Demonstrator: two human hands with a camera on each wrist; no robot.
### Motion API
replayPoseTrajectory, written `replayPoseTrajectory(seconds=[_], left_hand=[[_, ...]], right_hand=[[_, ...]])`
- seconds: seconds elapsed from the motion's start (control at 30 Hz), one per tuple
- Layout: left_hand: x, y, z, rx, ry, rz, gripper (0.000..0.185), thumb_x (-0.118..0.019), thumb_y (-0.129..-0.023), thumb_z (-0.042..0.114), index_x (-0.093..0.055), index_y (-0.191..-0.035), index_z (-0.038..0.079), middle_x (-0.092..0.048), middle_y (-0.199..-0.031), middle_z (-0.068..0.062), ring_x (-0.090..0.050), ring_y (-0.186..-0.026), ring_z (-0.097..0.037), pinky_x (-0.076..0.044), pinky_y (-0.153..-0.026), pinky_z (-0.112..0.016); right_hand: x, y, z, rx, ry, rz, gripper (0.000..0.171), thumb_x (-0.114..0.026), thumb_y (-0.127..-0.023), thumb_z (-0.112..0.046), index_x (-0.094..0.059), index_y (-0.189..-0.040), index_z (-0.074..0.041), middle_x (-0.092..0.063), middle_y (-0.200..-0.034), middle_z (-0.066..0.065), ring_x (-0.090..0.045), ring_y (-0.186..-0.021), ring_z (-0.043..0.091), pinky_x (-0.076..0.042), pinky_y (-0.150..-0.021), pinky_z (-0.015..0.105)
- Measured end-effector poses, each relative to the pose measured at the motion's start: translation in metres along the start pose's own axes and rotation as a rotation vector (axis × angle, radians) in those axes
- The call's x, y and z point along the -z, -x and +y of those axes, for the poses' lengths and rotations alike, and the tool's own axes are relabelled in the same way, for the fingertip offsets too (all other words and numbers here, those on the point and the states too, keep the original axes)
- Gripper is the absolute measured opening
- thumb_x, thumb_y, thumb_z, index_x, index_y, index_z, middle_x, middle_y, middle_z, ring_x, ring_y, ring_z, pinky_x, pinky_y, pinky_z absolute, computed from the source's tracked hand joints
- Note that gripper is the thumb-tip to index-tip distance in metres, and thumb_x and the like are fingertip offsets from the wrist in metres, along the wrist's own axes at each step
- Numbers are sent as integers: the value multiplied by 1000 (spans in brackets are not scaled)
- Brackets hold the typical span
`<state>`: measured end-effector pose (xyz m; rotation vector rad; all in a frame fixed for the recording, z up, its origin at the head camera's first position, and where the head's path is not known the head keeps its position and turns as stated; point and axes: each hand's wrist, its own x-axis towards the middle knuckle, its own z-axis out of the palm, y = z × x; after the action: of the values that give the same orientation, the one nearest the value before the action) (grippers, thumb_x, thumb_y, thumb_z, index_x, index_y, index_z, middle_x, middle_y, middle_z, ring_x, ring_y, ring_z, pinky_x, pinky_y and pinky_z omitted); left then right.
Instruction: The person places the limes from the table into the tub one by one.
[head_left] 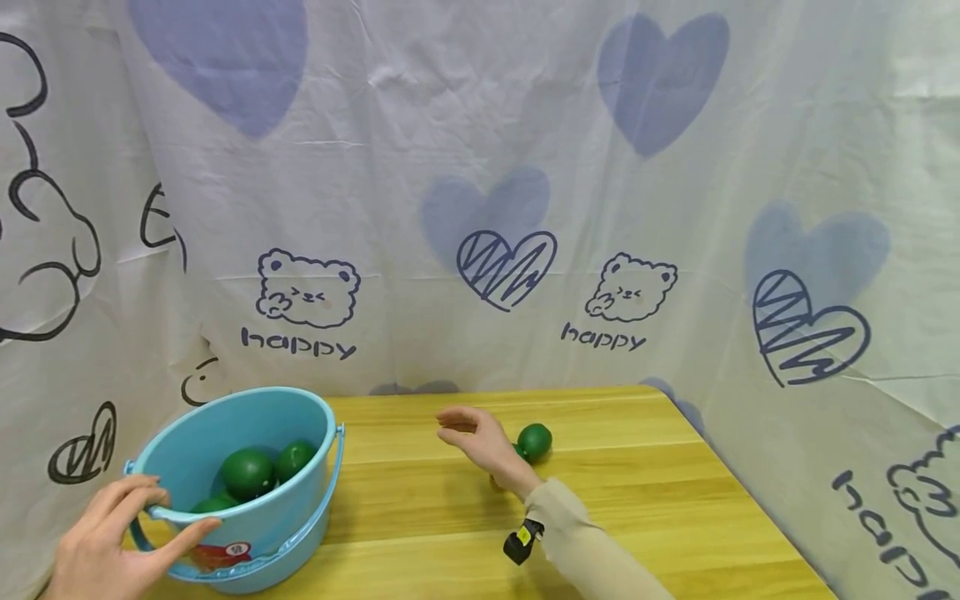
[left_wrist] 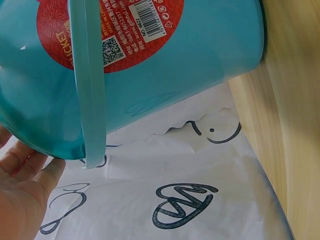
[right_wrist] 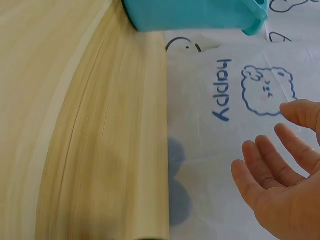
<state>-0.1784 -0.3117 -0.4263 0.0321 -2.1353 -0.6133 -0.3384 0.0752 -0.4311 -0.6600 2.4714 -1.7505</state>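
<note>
Down at the near left corner, the left hand (head_left: 105,542) curls over the rim of the blue bucket (head_left: 300,492), fingers hooked inside and thumb outside, which looks like a steadying hold since the bucket sits right at the counter (head_left: 637,500) edge. The left wrist view shows the bucket's wall and handle (left_wrist: 90,100) overhanging the cloth-draped drop beside the counter. Several green balls (head_left: 247,472) lie inside it. The right hand (head_left: 480,437) hovers open above the middle of the counter, fingers relaxed and spread, holding nothing; its palm shows empty in the right wrist view. Just beside that wrist, on the far side, one more green ball (head_left: 535,441) rests on the wood. Between hand and bucket the counter lies bare, giving free room. A printed cloth (head_left: 480,208) closes the back and right side.
</note>
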Motion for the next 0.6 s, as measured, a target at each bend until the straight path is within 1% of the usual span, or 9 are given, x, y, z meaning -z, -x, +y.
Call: replayPoseTrajectory(seconds=[0.07,0.23,0.3,0.47,0.57,0.6], left_hand=[[0,0,0,5,-5,-7,61,-97,-44,38,-63,-82,4,-61,-108,-18,-56,-98,-39,-15,-78,5],[0,-1,2,39,-36,-23,61,-97,-46,40,-64,-84,5,-61,-110,-19,-57,-99,-40,-22,-72,-1],[0,-1,3,42,-44,-18,61,-97,-45,40,-64,-84,5,-61,-110,-18,-57,-98,-40,-24,-70,-4],[0,-1,5,20,-24,20,62,-98,-39,35,-65,-82,5,-63,-107,-18,-58,-93,-38,-23,-72,-2],[-1,0,6,36,-35,18,62,-98,-39,36,-65,-81,5,-62,-106,-18,-58,-93,-38,-25,-70,-4],[-1,0,6,46,-40,12,62,-98,-40,36,-65,-81,5,-62,-106,-18,-58,-93,-39,-32,-72,-8]], right_hand=[[6,1,3,-1,4,10,32,-64,-97,-27,-64,-127,-17,-65,-126,4,-60,-118,24,-50,-99,43],[20,0,14,-9,-6,42,33,-64,-96,-27,-64,-127,-13,-65,-127,9,-61,-118,27,-50,-99,42],[27,0,19,-20,-8,58,34,-64,-96,-27,-64,-127,-12,-64,-127,11,-61,-117,28,-51,-98,42],[44,2,31,-46,20,126,32,-65,-96,-25,-65,-125,-12,-65,-126,12,-63,-115,27,-51,-98,42],[56,3,36,-57,27,176,30,-65,-95,-21,-67,-123,-11,-67,-124,11,-64,-114,27,-51,-97,43],[59,4,38,-64,28,191,29,-65,-95,-20,-67,-123,-11,-67,-123,11,-64,-113,27,-51,-97,43]])
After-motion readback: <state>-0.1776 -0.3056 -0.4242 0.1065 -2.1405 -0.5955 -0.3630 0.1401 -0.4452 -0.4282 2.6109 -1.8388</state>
